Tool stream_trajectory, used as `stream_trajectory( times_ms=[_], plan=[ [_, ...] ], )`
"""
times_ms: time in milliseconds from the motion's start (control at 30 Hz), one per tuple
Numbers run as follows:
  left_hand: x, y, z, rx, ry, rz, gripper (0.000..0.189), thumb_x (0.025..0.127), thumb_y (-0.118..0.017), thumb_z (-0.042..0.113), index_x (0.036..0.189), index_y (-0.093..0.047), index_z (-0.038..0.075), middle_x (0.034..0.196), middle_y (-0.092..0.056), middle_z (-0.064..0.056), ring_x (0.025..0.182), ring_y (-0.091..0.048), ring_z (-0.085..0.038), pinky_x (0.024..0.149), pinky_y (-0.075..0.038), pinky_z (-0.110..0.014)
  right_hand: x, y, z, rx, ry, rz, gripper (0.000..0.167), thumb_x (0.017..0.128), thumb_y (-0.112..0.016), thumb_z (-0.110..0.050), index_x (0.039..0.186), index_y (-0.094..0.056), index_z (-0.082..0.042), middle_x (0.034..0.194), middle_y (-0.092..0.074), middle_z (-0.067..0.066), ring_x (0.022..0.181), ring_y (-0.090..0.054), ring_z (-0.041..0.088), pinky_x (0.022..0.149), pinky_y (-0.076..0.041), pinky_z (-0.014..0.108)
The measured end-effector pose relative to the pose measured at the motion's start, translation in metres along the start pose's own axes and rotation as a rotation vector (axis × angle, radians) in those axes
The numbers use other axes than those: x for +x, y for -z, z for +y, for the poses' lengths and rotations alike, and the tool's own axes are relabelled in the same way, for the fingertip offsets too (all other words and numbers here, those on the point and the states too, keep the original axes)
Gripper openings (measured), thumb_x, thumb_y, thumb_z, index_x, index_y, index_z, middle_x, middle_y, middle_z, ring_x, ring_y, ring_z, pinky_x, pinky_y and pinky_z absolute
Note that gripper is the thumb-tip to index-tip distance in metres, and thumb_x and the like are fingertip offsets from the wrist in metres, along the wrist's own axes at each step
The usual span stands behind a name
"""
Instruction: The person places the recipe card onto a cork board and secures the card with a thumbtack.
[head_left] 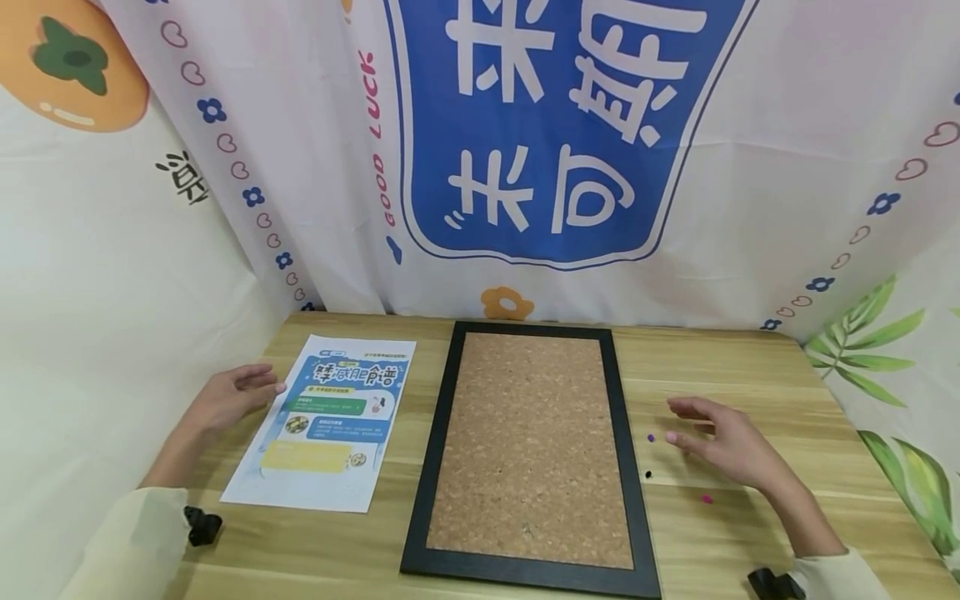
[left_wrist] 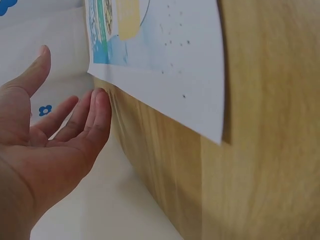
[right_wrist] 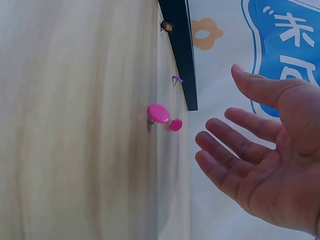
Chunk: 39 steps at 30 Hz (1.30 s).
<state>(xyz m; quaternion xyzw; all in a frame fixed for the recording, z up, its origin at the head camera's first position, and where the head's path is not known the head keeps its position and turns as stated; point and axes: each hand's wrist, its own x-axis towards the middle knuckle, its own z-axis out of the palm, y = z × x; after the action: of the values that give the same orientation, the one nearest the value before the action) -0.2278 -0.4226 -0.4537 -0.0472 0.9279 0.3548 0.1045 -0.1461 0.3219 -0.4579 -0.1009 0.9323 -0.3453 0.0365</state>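
Reaching, seemingly: left hand (head_left: 228,402) by the sheet (head_left: 322,425) near the left edge of the surface (head_left: 697,358), right hand (head_left: 731,442) by pins (right_wrist: 158,113) — fingers loose, empty; next probably calls for pinching.

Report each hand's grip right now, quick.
Left hand: open, holding nothing, by the printed sheet.
Right hand: open, holding nothing, near the purple pin.

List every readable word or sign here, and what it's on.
"GOOD LUCK": pink, on the back cloth.
"未来可期": white, on its blue panel.
"减肥食谱": title on the printed sheet; the character before it is unclear.
The sheet's smaller print: too small.
Black character on the left-side cloth: unclear.
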Motion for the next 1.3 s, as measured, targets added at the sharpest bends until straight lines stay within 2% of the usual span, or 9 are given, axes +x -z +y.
stream_trajectory(
  times_ms=[133, 267, 433, 567, 733, 867, 1033, 1300],
  plan=[
    [-0.001, 0.001, -0.003, -0.029, 0.011, -0.011, 0.093, 0.106, -0.065, 0.049, 0.162, -0.027, -0.014, 0.159, -0.044, -0.038, 0.145, -0.05, -0.054, 0.101, -0.062, -0.038, -0.002, 0.001, 0.003, -0.001, -0.008, -0.003, 0.056, 0.102, -0.076, -0.026, 0.145, -0.06, 0.005, 0.144, -0.064, 0.03, 0.129, -0.064, 0.052, 0.104, -0.057, 0.061],
    [-0.002, 0.0, -0.006, -0.063, 0.022, -0.021, 0.093, 0.105, -0.068, 0.047, 0.161, -0.026, -0.016, 0.159, -0.042, -0.04, 0.146, -0.049, -0.054, 0.091, -0.063, -0.026, -0.004, 0.001, 0.009, -0.001, -0.004, -0.004, 0.052, 0.1, -0.078, -0.022, 0.141, -0.063, 0.006, 0.14, -0.067, 0.028, 0.126, -0.066, 0.05, 0.102, -0.058, 0.057],
    [-0.003, -0.003, -0.007, -0.044, 0.014, -0.009, 0.09, 0.104, -0.071, 0.044, 0.158, -0.032, -0.016, 0.154, -0.049, -0.04, 0.14, -0.055, -0.053, 0.088, -0.063, -0.025, -0.007, 0.003, 0.017, 0.004, 0.028, 0.0, 0.046, 0.095, -0.082, -0.015, 0.132, -0.068, 0.007, 0.132, -0.071, 0.027, 0.119, -0.07, 0.045, 0.096, -0.062, 0.049],
    [-0.002, -0.006, -0.006, -0.017, 0.016, 0.002, 0.084, 0.103, -0.073, 0.039, 0.157, -0.036, -0.015, 0.151, -0.054, -0.038, 0.134, -0.06, -0.049, 0.086, -0.062, -0.025, -0.009, 0.003, 0.023, -0.007, 0.027, 0.003, 0.04, 0.093, -0.083, -0.013, 0.127, -0.071, 0.006, 0.125, -0.075, 0.024, 0.111, -0.073, 0.039, 0.087, -0.065, 0.036],
    [0.0, -0.011, -0.002, -0.006, 0.03, 0.018, 0.081, 0.101, -0.076, 0.034, 0.156, -0.039, -0.014, 0.148, -0.059, -0.034, 0.13, -0.064, -0.044, 0.085, -0.062, -0.026, -0.012, 0.002, 0.025, -0.017, 0.007, 0.008, 0.036, 0.093, -0.083, -0.012, 0.125, -0.074, 0.002, 0.122, -0.077, 0.018, 0.107, -0.074, 0.028, 0.083, -0.062, 0.021],
    [0.003, -0.016, -0.001, 0.037, 0.023, 0.041, 0.08, 0.098, -0.079, 0.032, 0.154, -0.043, -0.013, 0.142, -0.064, -0.032, 0.125, -0.066, -0.041, 0.087, -0.058, -0.028, -0.014, 0.003, 0.025, -0.019, 0.009, 0.005, 0.038, 0.092, -0.084, -0.016, 0.125, -0.074, 0.001, 0.121, -0.077, 0.016, 0.105, -0.075, 0.023, 0.083, -0.062, 0.02],
    [0.006, -0.022, 0.001, 0.076, 0.01, 0.074, 0.078, 0.093, -0.084, 0.027, 0.15, -0.048, -0.013, 0.132, -0.069, -0.03, 0.116, -0.068, -0.039, 0.09, -0.054, -0.036, -0.017, 0.004, 0.026, -0.024, 0.002, -0.01, 0.039, 0.093, -0.084, -0.02, 0.125, -0.074, 0.0, 0.119, -0.078, 0.013, 0.101, -0.074, 0.016, 0.081, -0.062, 0.021],
    [0.007, -0.031, 0.007, 0.107, -0.006, 0.115, 0.063, 0.092, -0.082, 0.011, 0.143, -0.056, -0.013, 0.114, -0.073, -0.026, 0.098, -0.07, -0.032, 0.08, -0.052, -0.03, -0.017, 0.005, 0.029, -0.018, 0.0, -0.035, 0.04, 0.092, -0.084, -0.018, 0.125, -0.073, 0.001, 0.116, -0.078, 0.011, 0.098, -0.071, 0.009, 0.081, -0.061, 0.022]
  ],
)
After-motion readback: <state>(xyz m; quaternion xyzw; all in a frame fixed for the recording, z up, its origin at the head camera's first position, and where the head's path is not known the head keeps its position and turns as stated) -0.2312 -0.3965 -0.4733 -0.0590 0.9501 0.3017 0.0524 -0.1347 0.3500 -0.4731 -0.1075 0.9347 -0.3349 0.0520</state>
